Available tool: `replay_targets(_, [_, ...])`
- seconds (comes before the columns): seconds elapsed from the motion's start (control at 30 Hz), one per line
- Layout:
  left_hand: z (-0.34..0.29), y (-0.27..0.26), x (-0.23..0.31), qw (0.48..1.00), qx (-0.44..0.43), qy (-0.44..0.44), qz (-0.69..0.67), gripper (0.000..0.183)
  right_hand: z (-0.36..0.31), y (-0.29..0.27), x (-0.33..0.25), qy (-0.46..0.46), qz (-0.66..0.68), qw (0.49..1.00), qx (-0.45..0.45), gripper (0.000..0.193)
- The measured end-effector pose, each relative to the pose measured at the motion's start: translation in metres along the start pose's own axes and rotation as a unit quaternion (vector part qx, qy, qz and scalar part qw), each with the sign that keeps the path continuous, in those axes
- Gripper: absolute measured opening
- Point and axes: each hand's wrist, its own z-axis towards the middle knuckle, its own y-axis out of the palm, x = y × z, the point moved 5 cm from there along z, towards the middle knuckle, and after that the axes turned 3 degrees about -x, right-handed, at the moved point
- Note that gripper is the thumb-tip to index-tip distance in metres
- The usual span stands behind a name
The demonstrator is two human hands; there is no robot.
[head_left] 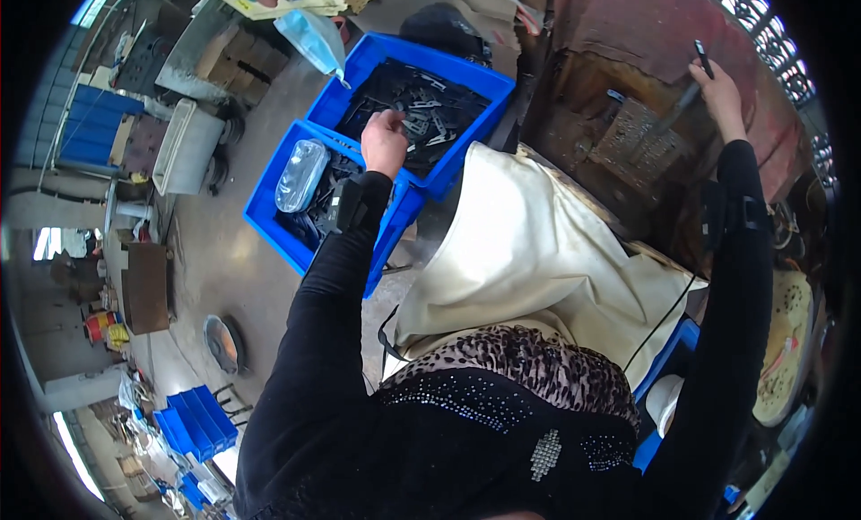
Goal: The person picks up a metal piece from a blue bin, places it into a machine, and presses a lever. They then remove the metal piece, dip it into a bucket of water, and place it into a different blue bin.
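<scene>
My left hand (384, 145) is over the near edge of the far blue bin (489, 103), which is filled with dark, flat metal parts (430, 117). Its fingers are curled together, and whatever they may pinch is too small to name. Out to the far right, my right hand (720, 97) is closed around a slim black handle (704, 61) that sticks up past the fingers. A blurred grey bar lies just left of that hand, above a wet, rust-brown metal block (641, 143) in an open machine bed. I cannot tell whether bar and handle are one piece.
A second blue bin (269, 217) adjoins the first, holding more dark parts and a clear plastic case (302, 176). A light blue mask (312, 43) hangs by the far bin's corner. Cream cloth (520, 242) covers my lap. Reddish sheeting (628, 27) backs the machine.
</scene>
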Motion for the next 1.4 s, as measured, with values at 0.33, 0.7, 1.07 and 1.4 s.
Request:
replay_targets(0.33, [-0.017,-0.044,-0.088,0.993,0.075,-0.084,0.022,0.015,-0.065,-0.025,0.029,-0.021,-0.030,0.999,0.027,0.045])
replay_targets(0.7, [-0.020,-0.017,-0.045,0.998,0.023,0.002,0.058,0.015,-0.227,0.003,0.112,0.047,-0.140,0.989,-0.018,0.033])
replay_targets(1.07, [-0.042,-0.034,-0.091,0.994,0.076,-0.073,0.041,0.019,-0.253,0.028,0.127,0.065,-0.049,0.997,-0.012,0.032])
replay_targets(1.4, [-0.121,-0.020,-0.139,0.984,0.088,-0.147,0.049,0.021,-0.259,0.027,0.125,0.074,-0.066,0.995,-0.005,0.034])
